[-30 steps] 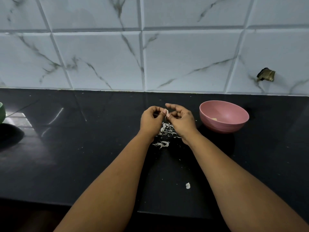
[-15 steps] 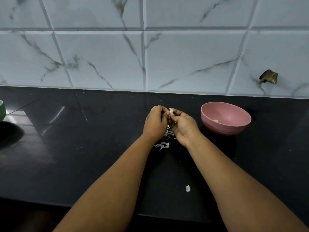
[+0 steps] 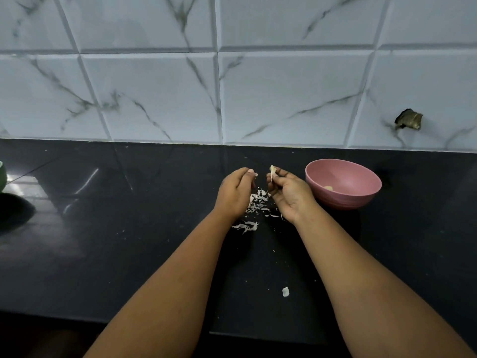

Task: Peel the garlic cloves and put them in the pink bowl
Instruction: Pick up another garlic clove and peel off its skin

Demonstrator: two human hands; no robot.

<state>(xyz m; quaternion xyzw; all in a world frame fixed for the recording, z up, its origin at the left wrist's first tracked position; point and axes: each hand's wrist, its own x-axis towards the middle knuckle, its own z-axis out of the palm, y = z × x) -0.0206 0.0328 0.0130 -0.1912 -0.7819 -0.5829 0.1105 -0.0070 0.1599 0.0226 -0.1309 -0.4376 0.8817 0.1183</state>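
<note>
The right hand [image 3: 290, 196] pinches a garlic clove [image 3: 272, 171] between thumb and fingertips, with its other fingers curled in toward the palm. A thin strip of skin hangs down from the clove. The left hand [image 3: 236, 192] is just beside it, a small gap between the two, its fingers curled and its thumb and forefinger closed on a tiny scrap of peel [image 3: 255, 174].

Below and between the hands, a scatter of pale garlic skins [image 3: 258, 202] lies on the black table [image 3: 103, 241], and a few more curled shreds [image 3: 245, 226] sit a little nearer the person, by the left wrist. One loose white piece [image 3: 285, 291] lies well apart from the pile, between the two forearms and close to the table's near edge.

The pink bowl [image 3: 343, 183] stands on the table just to the right of the right hand, not touching it. Inside it, near the bottom, lies a single pale yellowish peeled clove [image 3: 328, 188]; the remaining inside surface that shows is bare pink.

Far to the left of the left hand, a green vessel [image 3: 2, 177] is cut off by the frame edge; what it holds cannot be seen. Beyond the hands rises a wall of white marbled tiles [image 3: 160, 99], with a dark broken hole [image 3: 409, 119] above and to the right of the bowl.
</note>
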